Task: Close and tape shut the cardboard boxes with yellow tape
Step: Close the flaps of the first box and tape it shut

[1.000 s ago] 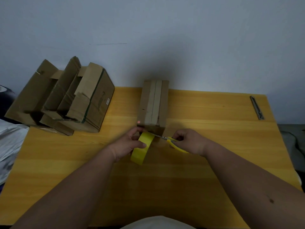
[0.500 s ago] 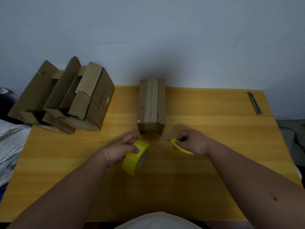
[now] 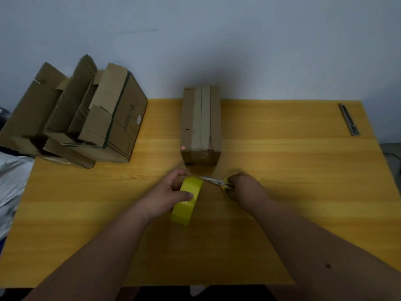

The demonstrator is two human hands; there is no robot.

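A closed cardboard box [image 3: 201,124] stands at the middle back of the table, with pale tape strips running along its top seam. Just in front of it my left hand [image 3: 167,195] grips a roll of yellow tape [image 3: 187,202], held on edge above the table. My right hand [image 3: 245,187] holds yellow-handled scissors [image 3: 213,181], their blades pointing left toward the top of the roll. Both hands hover a little short of the box's near end.
Several open cardboard boxes [image 3: 76,118] with raised flaps sit stacked at the back left of the yellow wooden table [image 3: 293,181]. A grey utility knife [image 3: 349,122] lies at the back right corner. Light plastic sheeting [image 3: 10,181] lies off the left edge.
My left hand pulled the tape roll back from the box's near end toward me. The scissors stayed beside the roll, blades pointing at it. The box did not move.
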